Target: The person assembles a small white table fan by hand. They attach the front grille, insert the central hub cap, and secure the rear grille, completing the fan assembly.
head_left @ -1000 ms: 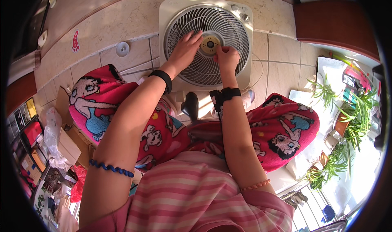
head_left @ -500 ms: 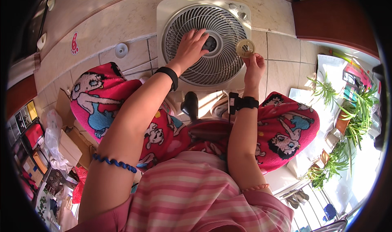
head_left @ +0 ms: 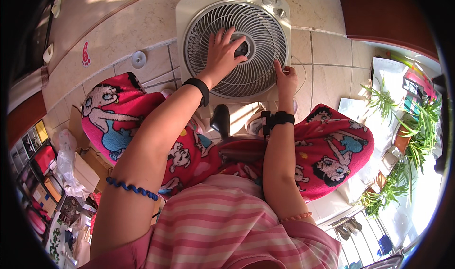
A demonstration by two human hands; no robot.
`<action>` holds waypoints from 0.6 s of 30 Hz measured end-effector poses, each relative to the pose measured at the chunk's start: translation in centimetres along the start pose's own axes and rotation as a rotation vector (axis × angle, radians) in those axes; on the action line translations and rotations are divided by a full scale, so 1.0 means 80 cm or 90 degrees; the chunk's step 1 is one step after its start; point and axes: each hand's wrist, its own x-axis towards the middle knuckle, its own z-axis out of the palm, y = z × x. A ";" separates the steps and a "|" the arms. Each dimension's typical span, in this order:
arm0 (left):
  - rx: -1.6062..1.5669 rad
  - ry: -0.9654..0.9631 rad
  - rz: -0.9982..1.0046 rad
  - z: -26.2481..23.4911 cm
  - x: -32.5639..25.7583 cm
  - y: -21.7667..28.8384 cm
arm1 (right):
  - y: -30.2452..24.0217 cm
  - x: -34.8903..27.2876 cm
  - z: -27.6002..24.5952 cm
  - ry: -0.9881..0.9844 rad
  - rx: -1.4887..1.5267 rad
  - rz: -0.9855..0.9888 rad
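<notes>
A square beige box fan (head_left: 184,86) lies on the tiled floor with its round spiral grille (head_left: 215,22) facing up. At the grille's middle, a pale ring surrounds a dark round hub (head_left: 241,47). My left hand (head_left: 222,55) rests open on the grille, its fingers spread beside and partly over the hub. At the grille's right edge is my right hand (head_left: 286,79); one finger stretches toward the slats and the others bend. Nothing shows between its fingers, and the cream plastic ring seen earlier is out of sight.
Two control knobs (head_left: 280,13) sit at the fan's far right corner. A white disc (head_left: 139,59) lies on the floor to the left. Potted plants (head_left: 414,131) stand along the right side; a cardboard box (head_left: 85,169) and filled shelves are at the left.
My right hand held a cream plastic ring above the fan's right edge; now the ring is gone from view and that hand is lower, at the grille. My left hand stays near the hub.
</notes>
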 end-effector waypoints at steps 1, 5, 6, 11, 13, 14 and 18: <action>0.000 0.000 -0.005 -0.001 0.001 0.001 | -0.003 0.000 -0.002 -0.001 -0.016 0.000; 0.025 -0.005 0.001 0.000 0.003 0.003 | -0.009 -0.004 0.004 0.029 -0.060 0.012; 0.041 -0.006 0.004 0.001 0.004 0.003 | -0.008 -0.006 0.006 0.019 -0.062 0.012; 0.030 -0.016 0.005 0.006 0.005 -0.002 | -0.003 -0.004 0.011 -0.024 -0.004 0.047; 0.019 -0.023 0.008 0.004 0.007 -0.007 | -0.003 -0.001 0.010 -0.039 0.000 0.049; 0.003 -0.016 0.016 0.002 0.007 -0.010 | -0.002 -0.001 0.008 -0.042 0.002 0.052; -0.048 -0.046 0.030 -0.003 0.008 -0.021 | -0.002 -0.002 0.004 0.000 0.008 0.031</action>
